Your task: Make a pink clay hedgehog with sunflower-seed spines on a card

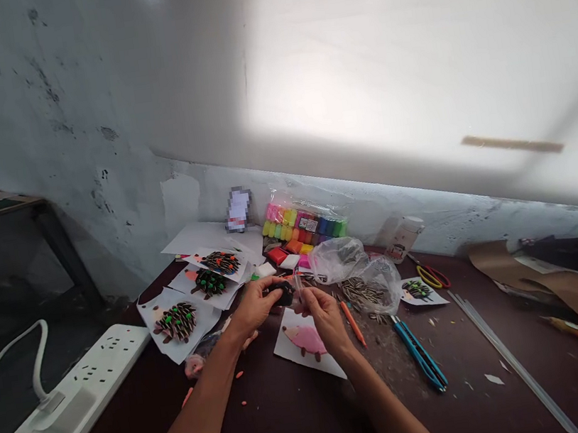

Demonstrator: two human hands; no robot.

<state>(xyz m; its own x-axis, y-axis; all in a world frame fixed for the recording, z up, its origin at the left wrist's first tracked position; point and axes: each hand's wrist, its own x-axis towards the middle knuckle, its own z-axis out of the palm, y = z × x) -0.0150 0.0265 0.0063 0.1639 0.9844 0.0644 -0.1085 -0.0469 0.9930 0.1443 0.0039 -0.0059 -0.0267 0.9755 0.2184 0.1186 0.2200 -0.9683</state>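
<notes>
My left hand [257,308] is closed on a black lump [284,291] that looks like modelling clay. Close beside it, the fingers of my right hand [325,313] pinch a bit of clear plastic wrapper [297,285]; its exact shape is hard to make out. Both hands are raised just above a white card with a pink hedgehog [306,339] with brown feet. My right forearm and hand cover part of that card. Sunflower seeds [361,291] lie in a clear plastic bag beyond my right hand.
Finished hedgehog cards [176,324] lie at left, another card [421,291] at right. Packs of coloured clay [304,225] stand by the wall. Around the right are an orange pen [353,323], blue tweezers-like tool [419,356], scissors [431,277], glue sticks [510,357]. A power strip [85,395] sits left.
</notes>
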